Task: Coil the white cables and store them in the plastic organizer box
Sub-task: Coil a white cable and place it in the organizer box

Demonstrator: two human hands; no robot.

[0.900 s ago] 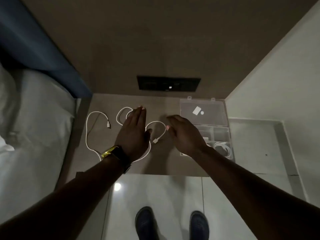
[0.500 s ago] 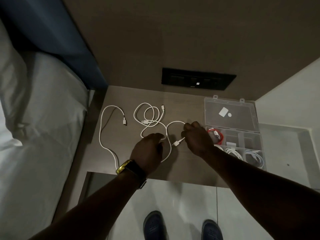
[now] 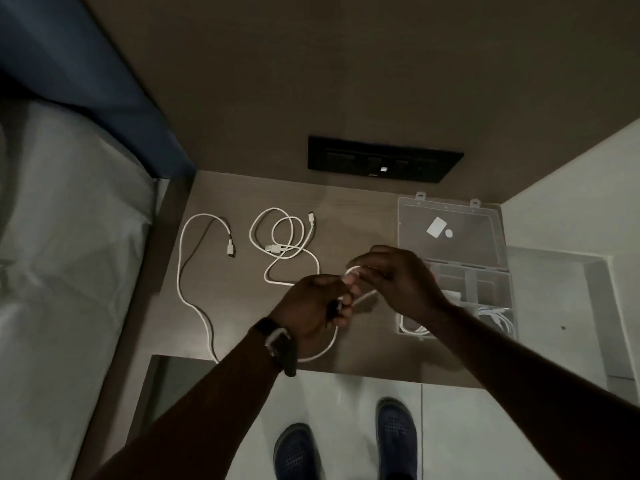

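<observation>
A long white cable [image 3: 180,271] lies on the brown bedside table [image 3: 363,223], curving from its plug at the left down to the front edge and up into my hands. My left hand [image 3: 315,303] is closed around this cable just above the table. My right hand [image 3: 398,278] pinches a small loop of the same cable against my left fingertips. A second white cable [image 3: 287,237] lies loosely looped behind my hands, untouched. The clear plastic organizer box [image 3: 498,237] stands open at the right, with coiled white cables [image 3: 495,317] in its front compartments.
A black socket panel [image 3: 384,161] is set in the wall behind the table. A bed with a white sheet [image 3: 69,271] and a blue headboard [image 3: 104,81] borders the left. A white ledge [image 3: 554,289] adjoins the box. My shoes [image 3: 298,452] stand on the tiled floor.
My hands went from open above the table to gripping the long cable's right end. They have now lifted it and bent it into a small loop between them.
</observation>
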